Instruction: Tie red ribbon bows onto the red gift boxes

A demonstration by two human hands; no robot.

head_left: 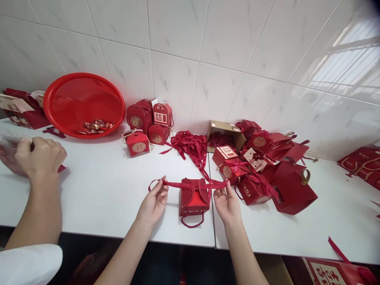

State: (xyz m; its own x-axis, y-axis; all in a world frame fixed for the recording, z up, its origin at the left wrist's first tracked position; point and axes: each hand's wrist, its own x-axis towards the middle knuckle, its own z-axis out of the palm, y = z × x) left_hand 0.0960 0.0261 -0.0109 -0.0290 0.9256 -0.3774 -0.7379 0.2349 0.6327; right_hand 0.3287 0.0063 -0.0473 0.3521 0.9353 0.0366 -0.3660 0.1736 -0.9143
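A small red gift box point(194, 200) stands on the white table point(103, 190) near its front edge, with rounded top flaps and a cord handle hanging below. A red ribbon point(190, 184) runs across its top. My left hand point(154, 202) pinches the ribbon's left end, where it loops. My right hand point(227, 202) pinches the right end. Both hands pull the ribbon out level to either side of the box.
A co-worker's hand point(40, 156) at the left grips a clear bag. A red basket point(84, 105) with sweets leans on the tiled wall. Finished red boxes point(148, 122), loose ribbons point(191, 146), a cardboard carton point(225, 132) and a heap of flat boxes point(267, 170) lie behind.
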